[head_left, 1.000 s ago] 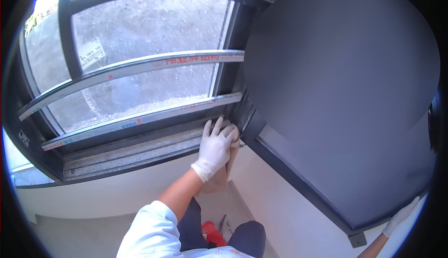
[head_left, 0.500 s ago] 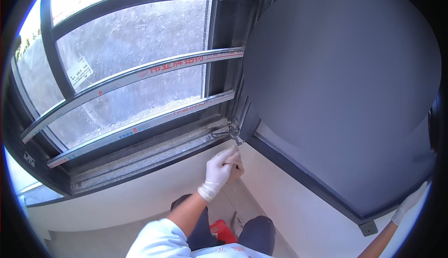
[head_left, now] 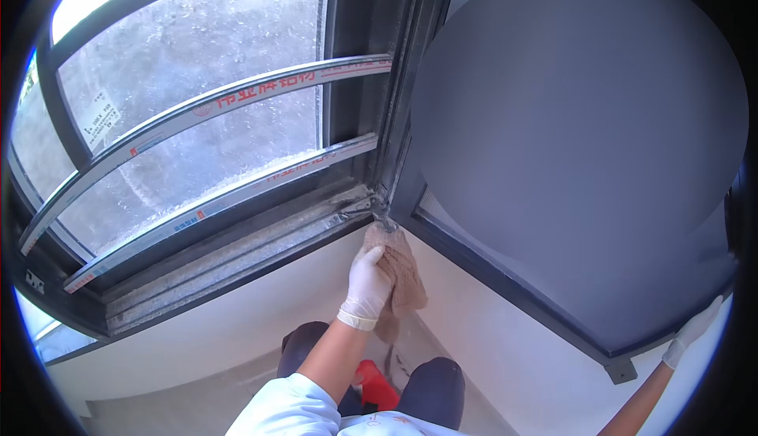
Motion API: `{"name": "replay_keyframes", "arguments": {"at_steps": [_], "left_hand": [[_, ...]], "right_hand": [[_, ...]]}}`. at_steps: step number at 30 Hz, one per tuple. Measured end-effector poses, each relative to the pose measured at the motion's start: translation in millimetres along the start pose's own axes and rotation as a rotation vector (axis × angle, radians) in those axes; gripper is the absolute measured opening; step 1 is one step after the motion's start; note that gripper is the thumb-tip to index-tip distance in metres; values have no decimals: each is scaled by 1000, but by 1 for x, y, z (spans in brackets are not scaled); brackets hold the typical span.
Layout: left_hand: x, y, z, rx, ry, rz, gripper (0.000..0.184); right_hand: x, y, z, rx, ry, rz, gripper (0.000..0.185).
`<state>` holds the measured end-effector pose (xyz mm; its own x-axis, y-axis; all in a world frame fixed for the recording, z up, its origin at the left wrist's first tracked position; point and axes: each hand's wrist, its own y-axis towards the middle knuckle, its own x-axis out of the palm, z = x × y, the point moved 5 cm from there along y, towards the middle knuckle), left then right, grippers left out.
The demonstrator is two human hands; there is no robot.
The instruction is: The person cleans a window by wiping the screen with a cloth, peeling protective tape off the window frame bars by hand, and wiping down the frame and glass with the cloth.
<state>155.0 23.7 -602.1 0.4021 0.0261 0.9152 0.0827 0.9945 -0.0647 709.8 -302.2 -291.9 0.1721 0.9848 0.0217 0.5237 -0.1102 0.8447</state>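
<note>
The left hand (head_left: 369, 280), in a white glove, has its fingers closed on a brown cloth (head_left: 407, 272), thumb on the near face; the cloth bunches beyond the fingertips and hangs down to their right, its upper end at the lower corner fitting (head_left: 380, 205) of the dark window frame (head_left: 347, 22). Left of these fingers runs the gritty sill track (head_left: 233, 264), and above it two pale bars with printed lettering, the lower bar (head_left: 229, 201) and the upper bar (head_left: 209, 107), cross the glass. Right of them stands the open sash (head_left: 505, 284), much of its panel blurred. The gloved right hand (head_left: 696, 330) lies at its far edge, fingers extended; whether they grip, I cannot tell. A metal bracket (head_left: 621, 370) sits left of and below those fingers. Below the left fingers, a red object (head_left: 377, 389) shows between the person's legs (head_left: 430, 392)
</note>
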Motion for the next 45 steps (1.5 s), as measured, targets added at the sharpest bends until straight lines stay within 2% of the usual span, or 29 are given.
{"name": "replay_keyframes", "arguments": {"at_steps": [4,7,10,13,14,17,21,24,27,31,33,37,38,41,43,45], "left_hand": [[-6,26,2,-114,-114,212,27],[-7,22,11,-7,122,208,28],[0,24,26,256,685,272,24],[26,11,45,571,1531,410,22],[29,7,46,621,1629,405,27],[33,-5,42,916,1516,354,30],[35,0,46,911,1629,244,34],[30,-4,54,926,1593,97,34],[19,-18,52,841,1572,-11,35],[0,-19,51,778,1330,97,41],[8,-17,55,854,1355,96,42],[26,-5,62,939,1519,71,45],[32,-5,62,950,1730,90,45],[39,0,63,909,1931,47,41],[43,-4,65,955,1994,-1,34],[48,-6,67,1008,2085,-73,33]], "right_hand": [[1,-3,-6,44,52,4,50],[1,-3,-3,74,75,20,53],[6,-12,-24,51,79,33,53],[6,-20,-46,-24,104,18,49],[7,-19,-49,-54,117,16,47],[4,-18,-50,-151,47,1,46],[3,-15,-42,-109,33,2,46],[4,-16,-48,-74,36,-6,46],[-1,-17,-41,-53,-1,2,46],[-7,-22,-48,-68,-34,-1,50],[-18,-31,-62,-91,-30,2,54],[-43,-52,-101,-91,-16,34,63],[-46,-58,-112,-51,-2,38,61],[-56,-76,-137,20,86,90,57],[-68,-75,-132,88,136,149,53],[-81,-74,-132,31,84,159,52]]}}
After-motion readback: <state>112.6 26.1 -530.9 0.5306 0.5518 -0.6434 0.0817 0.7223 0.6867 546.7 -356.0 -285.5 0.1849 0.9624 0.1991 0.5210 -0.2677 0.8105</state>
